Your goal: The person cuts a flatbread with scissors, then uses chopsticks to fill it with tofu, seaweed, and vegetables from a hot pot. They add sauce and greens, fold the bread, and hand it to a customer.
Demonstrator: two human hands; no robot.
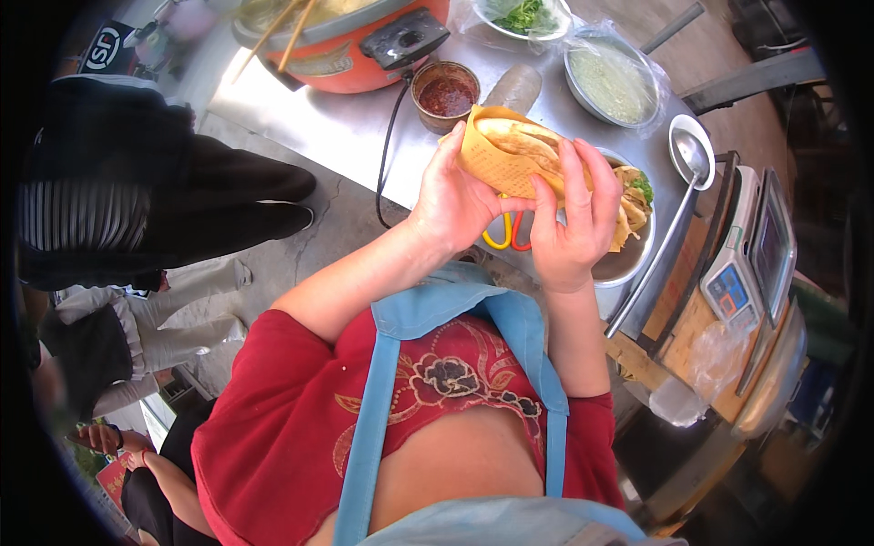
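A stuffed flatbread [521,138] sits in a yellow-brown paper bag [492,166], held up between both hands above the near edge of the metal table. My left hand [452,193] grips the bag's left side, thumb upward. On the other side my right hand [575,218] closes on it, fingers over the bread's right end and thumb at the lower edge. Below the bag lie scissors [497,238] with yellow and red handles, partly hidden. Behind my right hand, a metal bowl [628,273] holds brownish food strips with green herbs.
An orange electric pot [337,71] with chopsticks [297,38] stands far left. Beyond the bread are a red sauce bowl [446,95], a plastic-covered bowl [608,84] and a herb bowl [528,20]. Rightward are a ladle [657,250] and scale [736,278]. People [173,191] stand left.
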